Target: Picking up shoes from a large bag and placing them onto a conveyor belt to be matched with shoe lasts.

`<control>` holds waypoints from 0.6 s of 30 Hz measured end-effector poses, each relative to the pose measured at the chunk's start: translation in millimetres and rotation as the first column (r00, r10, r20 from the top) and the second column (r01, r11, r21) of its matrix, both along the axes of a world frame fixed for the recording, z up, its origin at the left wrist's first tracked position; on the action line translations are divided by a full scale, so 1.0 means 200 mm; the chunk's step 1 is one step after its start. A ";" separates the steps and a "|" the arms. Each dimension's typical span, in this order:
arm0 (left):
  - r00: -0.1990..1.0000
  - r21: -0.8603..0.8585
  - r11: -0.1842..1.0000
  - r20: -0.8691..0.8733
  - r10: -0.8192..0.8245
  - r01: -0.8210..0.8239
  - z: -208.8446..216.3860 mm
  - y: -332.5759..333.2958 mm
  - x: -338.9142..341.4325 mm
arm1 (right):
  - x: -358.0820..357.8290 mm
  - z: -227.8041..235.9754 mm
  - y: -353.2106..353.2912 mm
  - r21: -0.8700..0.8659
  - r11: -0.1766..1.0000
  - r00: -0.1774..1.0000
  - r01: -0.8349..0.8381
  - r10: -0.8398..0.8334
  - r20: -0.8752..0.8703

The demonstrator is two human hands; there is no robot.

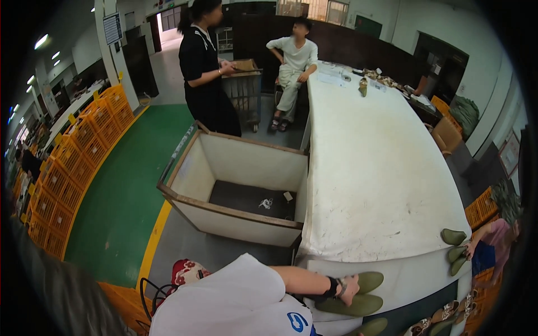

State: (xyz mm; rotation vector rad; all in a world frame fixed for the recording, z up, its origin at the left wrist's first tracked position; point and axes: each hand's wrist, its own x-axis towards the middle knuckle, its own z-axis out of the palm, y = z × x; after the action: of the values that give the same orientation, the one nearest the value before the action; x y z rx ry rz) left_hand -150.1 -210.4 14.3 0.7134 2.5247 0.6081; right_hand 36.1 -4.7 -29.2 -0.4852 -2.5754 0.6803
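My left hand (pixel 348 289) reaches to the right from a white sleeve, a dark band round the wrist. Its fingers are closed over two olive-green shoe lasts, one farther last (pixel 370 282) and one nearer last (pixel 353 305). They lie side by side at the near end of a long pale-covered table (pixel 375 185). Another green last (pixel 374 326) shows at the lower edge, partly cut off. My right hand is out of the picture.
At right a co-worker's hand (pixel 471 250) touches green lasts (pixel 457 260); another last (pixel 453 236) lies close by. Patterned sandals (pixel 448 311) are at lower right. Left of the table stands a deep wood-rimmed cart (pixel 241 227). Two people are beyond it. Orange crates (pixel 67 168) line the green walkway.
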 end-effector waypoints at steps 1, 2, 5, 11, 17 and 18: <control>0.999 -0.009 0.999 -0.019 0.036 -0.036 0.00 0.06 0.07 | 0.00 -0.01 0.00 -0.012 1.000 1.000 0.015 -0.016 -0.021; 0.998 0.032 0.998 -0.002 0.056 -0.056 -0.04 0.10 0.11 | 0.00 -0.04 -0.01 -0.030 0.999 0.999 0.023 -0.024 -0.031; 0.998 0.019 0.998 -0.014 -0.061 0.062 0.05 0.08 0.17 | 0.00 0.05 -0.09 0.010 1.000 1.000 0.025 -0.025 0.016; 0.905 0.322 0.937 -0.426 0.012 0.139 -0.09 0.05 0.23 | -0.01 0.25 -0.23 0.092 0.995 0.990 0.021 -0.034 0.137; 0.848 0.292 0.938 -0.530 -0.006 0.189 -0.07 0.05 0.24 | -0.09 0.14 -0.28 0.062 0.996 0.970 -0.057 0.070 -0.234; 0.848 0.293 0.937 -0.530 -0.007 0.191 -0.07 0.06 0.24 | -0.09 0.13 -0.29 0.037 0.999 0.965 -0.038 0.046 -0.257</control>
State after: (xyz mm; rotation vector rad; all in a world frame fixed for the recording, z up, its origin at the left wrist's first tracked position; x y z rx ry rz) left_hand -102.8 -198.3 -0.4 1.2812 2.8740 0.9275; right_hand 17.3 -62.1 -2.3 -0.3094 -2.3524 0.6680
